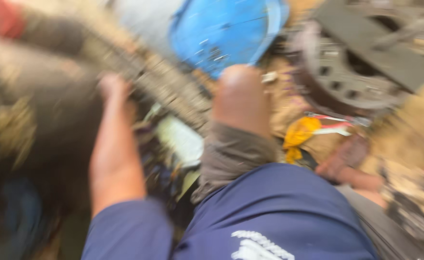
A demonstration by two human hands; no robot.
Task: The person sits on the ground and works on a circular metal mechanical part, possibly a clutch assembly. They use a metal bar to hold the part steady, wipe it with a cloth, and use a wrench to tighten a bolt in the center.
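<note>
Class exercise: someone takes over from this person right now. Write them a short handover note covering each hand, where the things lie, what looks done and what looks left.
The picture is badly motion-blurred.
Left hand: reaching forward to a dark, grimy machine part; grip cannot be told.
Right hand: low at the right, near a yellow rag; whether it holds anything is unclear.
A blue plastic container lies ahead, a round perforated metal disc at upper right. The person's bare knee is in the middle.
Done and left: cannot be judged from this view.

Navy short-sleeved shirt (269, 212) with a white printed mark (blurred); grey-brown rolled trousers (231, 154); bare forearms.
</note>
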